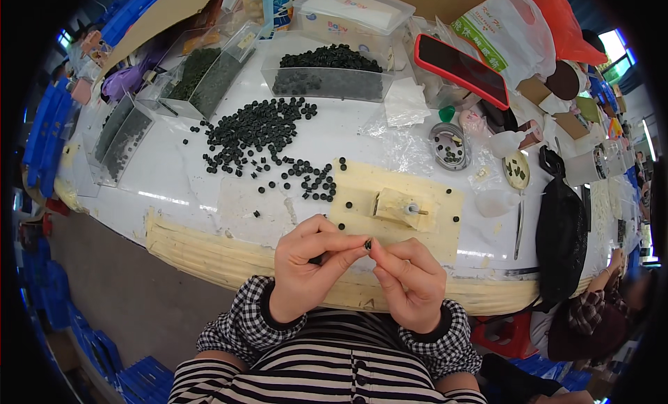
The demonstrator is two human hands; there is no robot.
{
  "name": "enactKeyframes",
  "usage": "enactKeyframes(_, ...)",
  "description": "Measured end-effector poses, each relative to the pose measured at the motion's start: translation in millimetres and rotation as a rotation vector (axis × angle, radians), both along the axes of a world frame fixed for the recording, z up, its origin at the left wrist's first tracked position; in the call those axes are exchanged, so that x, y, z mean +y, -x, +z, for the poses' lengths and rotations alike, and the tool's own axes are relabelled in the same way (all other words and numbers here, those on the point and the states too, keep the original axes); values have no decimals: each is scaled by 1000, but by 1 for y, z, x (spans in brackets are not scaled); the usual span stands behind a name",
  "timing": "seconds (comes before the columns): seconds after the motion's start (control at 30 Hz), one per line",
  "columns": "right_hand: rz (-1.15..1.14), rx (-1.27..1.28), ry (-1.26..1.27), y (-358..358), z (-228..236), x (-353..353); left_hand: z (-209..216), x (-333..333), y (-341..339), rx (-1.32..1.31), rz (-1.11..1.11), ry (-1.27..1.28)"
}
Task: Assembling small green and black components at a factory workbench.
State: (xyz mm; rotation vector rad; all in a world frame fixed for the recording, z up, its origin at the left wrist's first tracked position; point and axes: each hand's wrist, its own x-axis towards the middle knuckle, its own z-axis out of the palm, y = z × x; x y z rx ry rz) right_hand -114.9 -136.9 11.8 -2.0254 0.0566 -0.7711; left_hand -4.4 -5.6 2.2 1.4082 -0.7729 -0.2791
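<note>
Close to the table's front edge, a small black round part [368, 245] is pinched between the fingertips of both hands. My left hand [306, 265] is closed on it from one side, and my right hand [412, 279] from the other. A dark patch shows under the left hand's curled fingers; I cannot make out what it is. Just beyond the hands, a small cream block with a metal pin [407, 208] stands on a yellow mat [445, 240]. A few loose black parts lie around the mat. To the left is a spread heap of similar black parts [254, 129].
Clear bins hold black parts [330, 58] and dark green pieces [197, 71] at the back. A red-cased phone [461, 70] leans at the back right. Tweezers [520, 229], a round dish [449, 145] and a black bag [561, 227] lie on the right.
</note>
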Motion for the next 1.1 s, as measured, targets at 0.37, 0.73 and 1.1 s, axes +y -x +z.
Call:
enactKeyframes(0.37,54,51,-98,3,-1,-1,1,3,2,-158,48,-35)
enactKeyframes(0.73,14,36,-73,3,-1,1,-2,2,-2,-27,8,-2)
enactKeyframes(1.1,-8,48,-17,3,0,1,1,2,-1,-98,30,-16)
